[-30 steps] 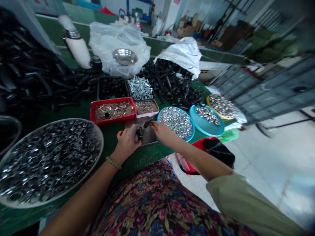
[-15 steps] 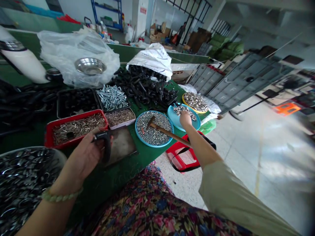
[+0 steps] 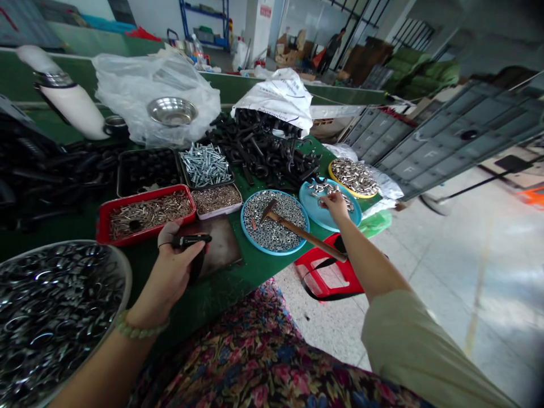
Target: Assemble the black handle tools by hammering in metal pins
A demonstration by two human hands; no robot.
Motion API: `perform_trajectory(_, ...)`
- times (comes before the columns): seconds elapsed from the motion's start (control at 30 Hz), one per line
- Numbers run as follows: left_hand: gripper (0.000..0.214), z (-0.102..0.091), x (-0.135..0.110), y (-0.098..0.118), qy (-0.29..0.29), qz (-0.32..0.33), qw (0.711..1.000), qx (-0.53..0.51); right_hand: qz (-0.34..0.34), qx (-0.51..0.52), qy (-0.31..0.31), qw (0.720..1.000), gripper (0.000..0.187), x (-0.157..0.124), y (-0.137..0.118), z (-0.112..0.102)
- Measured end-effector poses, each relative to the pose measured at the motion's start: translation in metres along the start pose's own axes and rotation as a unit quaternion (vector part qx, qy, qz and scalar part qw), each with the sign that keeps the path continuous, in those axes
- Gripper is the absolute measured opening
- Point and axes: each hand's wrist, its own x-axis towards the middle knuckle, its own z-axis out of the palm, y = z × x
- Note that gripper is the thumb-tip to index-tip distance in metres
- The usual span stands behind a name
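The person's left hand (image 3: 170, 277) is curled around a black bent piece (image 3: 191, 241), gripping it with the fingers and thumb just above a dark steel plate (image 3: 219, 245) lying on the green table (image 3: 221, 294). A beaded bracelet (image 3: 140, 327) sits on that wrist. The right hand (image 3: 335, 205) reaches over a teal plate (image 3: 329, 218), its fingertips (image 3: 328, 197) pinched narrowly together among the small silver metal pieces (image 3: 329, 190) there; whether one is caught between them is too small to tell. Just left of that hand, a round blue plate (image 3: 274, 246) holds a layer of silver nuts (image 3: 255, 224), and a hammer (image 3: 293, 229) lies across them, its wooden handle running over the rim and ending just beside the right forearm (image 3: 365, 255). Beyond the steel plate stand a red tray of metal pins (image 3: 144, 224), a pale tray of tiny metal parts (image 3: 216, 199), a black tray of black parts (image 3: 147, 173) and a tray of silver bolts (image 3: 206, 165). Behind these, black bent pieces lie heaped (image 3: 259, 150) in front of a white sack (image 3: 276, 101), and a steel bowl (image 3: 172, 111) rests on a clear plastic bag (image 3: 157, 96). A yellow-rimmed plate of silver pieces (image 3: 352, 177) sits at the far right of the table, and a large round tray of shiny rings (image 3: 55, 317) fills the near left corner.
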Motion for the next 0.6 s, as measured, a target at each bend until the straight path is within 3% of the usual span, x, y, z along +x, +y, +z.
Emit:
perform_trajectory(0.3,0.084,-0.008,-0.01,-0.001,-0.032,-0.009,0.999,-0.023,0.081,0.173,0.04,0.981,0.033,-0.016,-0.018,0.01)
perform_trajectory(0.47,0.068,-0.009,-0.013,-0.002,-0.012,-0.027,1.0,-0.008,0.104,0.14,0.059,0.983,0.033,-0.019,-0.031,0.018)
perform_trajectory(0.6,0.042,-0.009,-0.015,0.0,-0.014,-0.034,0.998,-0.053,0.072,0.08,0.063,0.992,0.019,-0.027,-0.04,0.018)
